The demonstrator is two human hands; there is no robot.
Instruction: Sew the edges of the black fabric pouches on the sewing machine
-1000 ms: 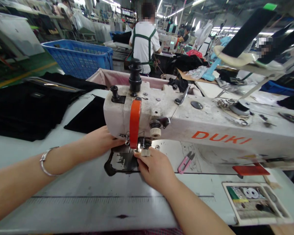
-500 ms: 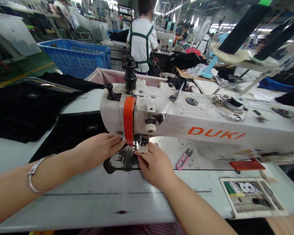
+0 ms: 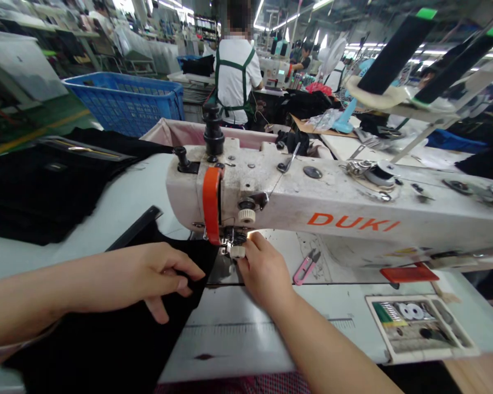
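Holding black fabric [image 3: 107, 345] at the sewing machine [image 3: 332, 202].
It was pinched by the left hand [image 3: 156, 273], likely for steadiness; the right hand [image 3: 265, 273] was curled under the machine's head, grip unseen.

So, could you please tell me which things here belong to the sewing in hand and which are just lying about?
In use: left hand gripping the black fabric piece; right hand at the needle end of the white DUKI sewing machine.
Lying about: pink thread snips; blue plastic crate; pile of black cloth.
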